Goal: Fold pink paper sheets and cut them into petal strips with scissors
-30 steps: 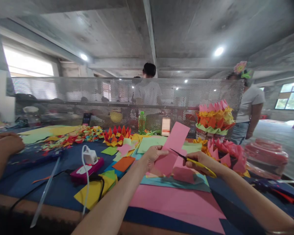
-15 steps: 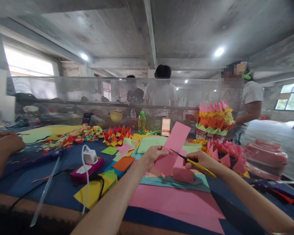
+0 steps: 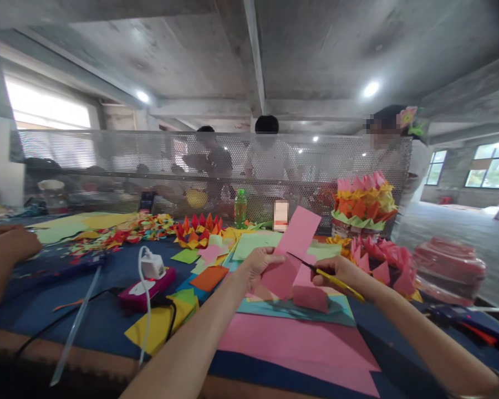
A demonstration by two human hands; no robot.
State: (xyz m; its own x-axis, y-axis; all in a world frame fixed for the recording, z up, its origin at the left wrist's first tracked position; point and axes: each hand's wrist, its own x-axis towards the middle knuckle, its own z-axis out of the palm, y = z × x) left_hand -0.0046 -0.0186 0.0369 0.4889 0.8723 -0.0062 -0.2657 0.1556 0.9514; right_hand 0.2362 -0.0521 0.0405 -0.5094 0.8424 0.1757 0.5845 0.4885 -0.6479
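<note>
My left hand pinches a strip of pink paper and holds it up over the table. My right hand grips yellow-handled scissors, whose dark blades reach into the strip's right edge. A cut pink piece hangs below the blades. Beneath both hands lie a teal sheet and a large pink sheet.
Another person's arm rests at the left edge. A pink device with a white charger and cables sits left of my arm. Folded paper flowers, paper scraps, a green bottle and a pink jar surround me. People stand behind a mesh screen.
The pink strip and scissors have barely moved. People behind the mesh screen have shifted, and the person at the right has moved further behind it.
</note>
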